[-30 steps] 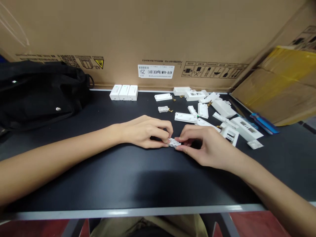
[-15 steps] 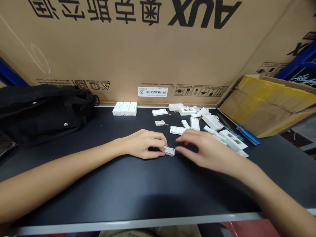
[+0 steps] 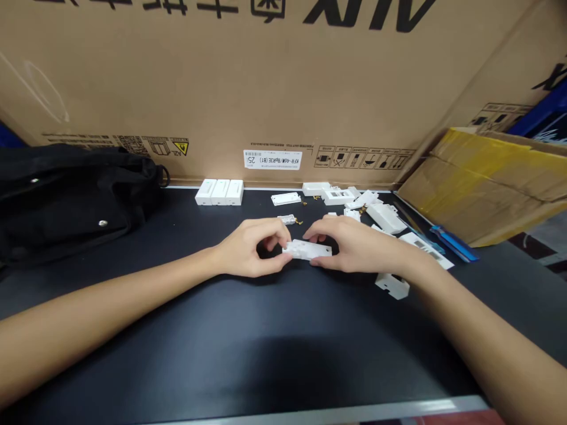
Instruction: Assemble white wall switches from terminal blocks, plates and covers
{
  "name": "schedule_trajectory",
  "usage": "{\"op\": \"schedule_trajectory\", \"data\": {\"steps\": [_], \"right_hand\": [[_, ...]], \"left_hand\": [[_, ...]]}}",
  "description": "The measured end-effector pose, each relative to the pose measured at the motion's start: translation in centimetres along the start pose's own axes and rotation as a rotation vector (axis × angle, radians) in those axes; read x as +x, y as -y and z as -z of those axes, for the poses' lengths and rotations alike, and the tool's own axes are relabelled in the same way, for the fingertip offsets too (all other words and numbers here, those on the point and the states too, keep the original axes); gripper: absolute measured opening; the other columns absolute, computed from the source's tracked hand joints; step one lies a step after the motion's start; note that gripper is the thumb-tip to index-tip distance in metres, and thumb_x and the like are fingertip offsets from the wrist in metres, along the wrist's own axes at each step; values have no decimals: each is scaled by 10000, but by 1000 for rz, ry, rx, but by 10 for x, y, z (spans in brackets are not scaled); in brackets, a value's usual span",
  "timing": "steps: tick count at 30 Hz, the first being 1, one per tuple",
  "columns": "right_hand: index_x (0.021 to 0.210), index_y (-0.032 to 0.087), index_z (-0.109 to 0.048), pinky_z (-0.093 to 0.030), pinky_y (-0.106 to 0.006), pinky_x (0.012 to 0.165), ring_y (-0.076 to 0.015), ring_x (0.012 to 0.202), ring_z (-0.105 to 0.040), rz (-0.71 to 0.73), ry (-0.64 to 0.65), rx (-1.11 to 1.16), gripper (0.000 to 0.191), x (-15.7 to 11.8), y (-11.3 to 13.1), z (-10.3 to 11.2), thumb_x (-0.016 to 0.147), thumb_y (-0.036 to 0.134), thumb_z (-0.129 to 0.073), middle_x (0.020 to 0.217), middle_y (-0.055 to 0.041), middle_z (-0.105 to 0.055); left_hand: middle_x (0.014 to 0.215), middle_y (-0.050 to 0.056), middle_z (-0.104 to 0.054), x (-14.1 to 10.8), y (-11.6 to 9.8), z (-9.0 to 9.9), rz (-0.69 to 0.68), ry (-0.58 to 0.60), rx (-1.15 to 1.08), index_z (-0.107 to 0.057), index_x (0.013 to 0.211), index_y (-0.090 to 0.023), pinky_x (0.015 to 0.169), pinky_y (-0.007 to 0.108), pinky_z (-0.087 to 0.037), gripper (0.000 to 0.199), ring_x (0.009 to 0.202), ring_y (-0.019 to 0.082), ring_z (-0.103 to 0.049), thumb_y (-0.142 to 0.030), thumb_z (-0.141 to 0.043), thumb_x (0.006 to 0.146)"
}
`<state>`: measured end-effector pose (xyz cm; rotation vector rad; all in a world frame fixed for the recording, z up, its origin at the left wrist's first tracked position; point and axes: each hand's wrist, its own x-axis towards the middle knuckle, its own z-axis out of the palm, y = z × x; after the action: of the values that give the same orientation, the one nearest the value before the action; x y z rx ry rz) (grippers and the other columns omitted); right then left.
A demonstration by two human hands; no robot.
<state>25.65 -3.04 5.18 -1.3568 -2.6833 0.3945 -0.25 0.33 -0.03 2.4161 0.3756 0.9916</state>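
A thin white plastic plate (image 3: pixel 312 251) with a small hole at its right end is held level just over the dark tabletop. My left hand (image 3: pixel 254 248) pinches at the plate's left end, where a smaller white part seems to lie against it; the details are blurred. Thumb and fingers of my right hand (image 3: pixel 354 243) grip the plate's long edges towards the right end. Beyond the hands are a small white block (image 3: pixel 287 219) with brass bits beside it and another flat white plate (image 3: pixel 286 199).
Three white switch-like housings (image 3: pixel 220 192) stand side by side at the back left. Assorted white casings (image 3: pixel 385 218) and a blue-handled tool (image 3: pixel 454 243) lie at right. A white bracket-like piece (image 3: pixel 393 285) sits beneath my right forearm. A black bag (image 3: pixel 75 200) and cardboard box (image 3: pixel 482 183) flank the table.
My right hand has brought a white plate to the left hand, and both now grip there. The bracket-like piece shows near the right forearm. The view has shifted slightly.
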Motion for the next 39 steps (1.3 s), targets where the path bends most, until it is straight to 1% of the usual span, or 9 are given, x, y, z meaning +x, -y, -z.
{"op": "schedule_trajectory", "data": {"steps": [3, 5, 7, 9, 13, 17, 23, 27, 39], "right_hand": [[1321, 230, -662, -514, -343, 899, -236, 1060, -678, 130, -83, 153, 474, -4, 12, -3, 883, 386, -752, 1198, -75, -730], [1248, 224, -692, -515, -309, 870, -198, 1003, -690, 180, -171, 253, 366, -5, 19, -1, 924, 391, -724, 1149, -57, -750], [1070, 212, -735, -509, -284, 798, -164, 881, -694, 190, -221, 293, 177, -5, 24, 2, 968, 338, -664, 1011, -36, -771], [968, 209, -743, -496, -285, 745, -156, 800, -685, 173, -215, 272, 146, -5, 24, 5, 978, 308, -635, 916, -29, -772], [1042, 218, -751, -489, -299, 727, -181, 819, -691, 140, -159, 205, 233, -6, 20, 3, 910, 409, -728, 965, -43, -778], [998, 208, -741, -464, -277, 691, -160, 763, -674, 126, -135, 189, 154, -4, 19, -5, 946, 338, -675, 917, -30, -771], [979, 213, -744, -466, -284, 732, -166, 798, -679, 141, -202, 175, 107, -6, 18, -3, 917, 273, -681, 925, -27, -774], [1014, 215, -759, -474, -298, 744, -176, 813, -676, 157, -160, 148, 141, -7, 13, -2, 925, 282, -672, 943, -39, -766], [998, 231, -793, -489, -303, 742, -171, 796, -681, 190, -77, 185, 156, -4, 7, -3, 953, 310, -666, 939, -35, -759]], "left_hand": [[834, 0, -643, 0, 0, -1, 12, -33, 42, -606, 952, -186, 615, 239, -458, 166, 651, 97, -525, -285, -729, 902], [851, -2, -639, -1, 0, -1, 28, 21, 92, -607, 982, -190, 648, 243, -470, 183, 690, 103, -555, -318, -723, 921], [867, -5, -638, -1, 0, -1, 62, 82, 131, -604, 1014, -196, 676, 246, -478, 205, 728, 111, -579, -349, -716, 937], [905, 0, -653, -1, 0, -1, 97, 112, 132, -598, 1038, -200, 690, 246, -482, 211, 752, 113, -595, -368, -699, 958], [966, 13, -681, 0, 0, -1, 112, 132, 82, -595, 1029, -197, 702, 241, -487, 193, 766, 107, -602, -360, -685, 978], [998, 28, -676, 1, 0, -1, 125, 139, 62, -593, 1035, -194, 733, 257, -500, 245, 799, 120, -611, -416, -682, 981], [1039, 20, -654, 3, -3, 0, 187, 236, 171, -545, 1121, -227, 705, 283, -488, 519, 842, 165, -624, -598, -777, 841], [1016, 10, -663, 3, -1, -1, 190, 290, 177, -563, 1101, -233, 731, 286, -485, 368, 865, 171, -637, -484, -738, 895], [1006, 43, -699, 3, 5, -3, 1, 258, 132, -675, 1098, -200, 832, 294, -513, 198, 905, 168, -648, -344, -669, 962]]}}
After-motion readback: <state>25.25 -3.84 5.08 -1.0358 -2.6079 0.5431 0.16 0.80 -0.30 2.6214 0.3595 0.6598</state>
